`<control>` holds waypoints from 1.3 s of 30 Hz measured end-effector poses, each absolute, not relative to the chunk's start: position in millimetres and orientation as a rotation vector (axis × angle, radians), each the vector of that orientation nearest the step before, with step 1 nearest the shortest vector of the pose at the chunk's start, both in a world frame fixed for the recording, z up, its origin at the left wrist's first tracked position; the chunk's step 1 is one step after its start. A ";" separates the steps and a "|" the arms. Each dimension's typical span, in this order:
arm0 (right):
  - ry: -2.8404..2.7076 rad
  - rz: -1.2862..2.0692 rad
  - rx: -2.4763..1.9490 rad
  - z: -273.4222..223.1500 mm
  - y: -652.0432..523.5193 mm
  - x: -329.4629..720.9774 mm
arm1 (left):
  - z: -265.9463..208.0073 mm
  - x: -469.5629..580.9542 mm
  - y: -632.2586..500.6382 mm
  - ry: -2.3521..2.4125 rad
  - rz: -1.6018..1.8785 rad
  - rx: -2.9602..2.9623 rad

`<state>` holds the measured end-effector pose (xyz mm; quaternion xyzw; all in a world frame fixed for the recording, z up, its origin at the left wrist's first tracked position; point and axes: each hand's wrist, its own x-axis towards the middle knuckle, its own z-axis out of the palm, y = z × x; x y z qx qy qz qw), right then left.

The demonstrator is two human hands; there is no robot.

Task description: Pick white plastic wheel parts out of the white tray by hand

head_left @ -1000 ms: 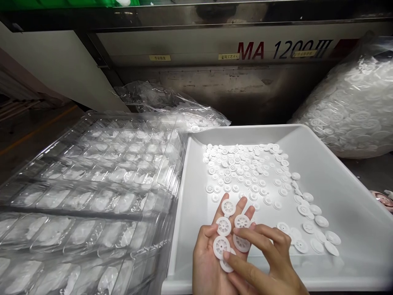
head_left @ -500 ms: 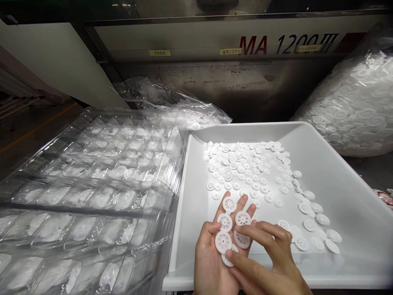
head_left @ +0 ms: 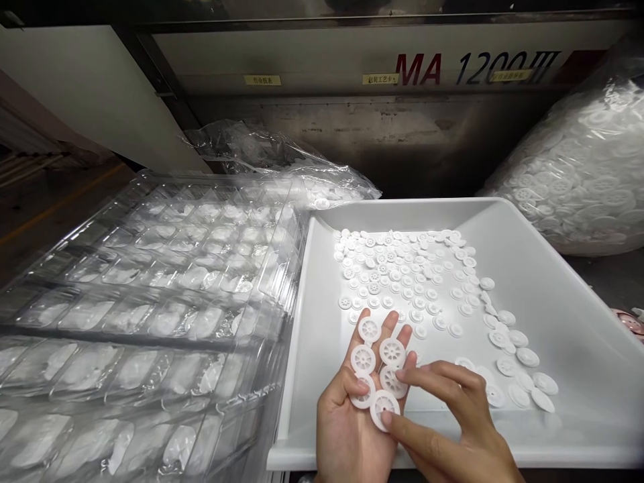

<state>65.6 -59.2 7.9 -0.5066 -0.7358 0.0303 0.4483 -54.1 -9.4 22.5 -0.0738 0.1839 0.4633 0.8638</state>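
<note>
My left hand (head_left: 352, 429) lies palm up over the front of the grey-white tray (head_left: 503, 446). Several white spoked plastic wheels (head_left: 363, 360) rest on its palm and fingers in two rough rows, its thumb bent over one of them. From the right, my right hand (head_left: 453, 422) reaches in with bent fingers. Its thumb presses on the lowest wheel (head_left: 384, 409) and its index fingertip touches a wheel (head_left: 391, 380) higher up. More loose white wheels (head_left: 397, 268) lie scattered behind and to the right of my hands, some partly hidden by my right hand.
Left of the tray stand clear plastic blister trays (head_left: 151, 315) with white contents in their pockets. A clear bag (head_left: 282, 157) lies behind them. A large clear bag of white wheels (head_left: 594, 168) stands at the back right. A machine panel (head_left: 322, 60) spans the back.
The lowest wheel has moved up and now lies flatter on my left palm, under my right thumb. My left thumb has bent over the wheel beside it. Both hands stay over the tray.
</note>
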 end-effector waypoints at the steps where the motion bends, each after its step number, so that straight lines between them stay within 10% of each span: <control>1: -1.824 0.084 -1.254 8.7 -59.0 66.5 | 22.5 -54.3 -9.5 0.387 0.978 -0.155; 39: -2.022 0.010 -1.210 5.6 -62.1 85.9 | 21.9 -53.4 -10.0 0.323 1.011 -0.129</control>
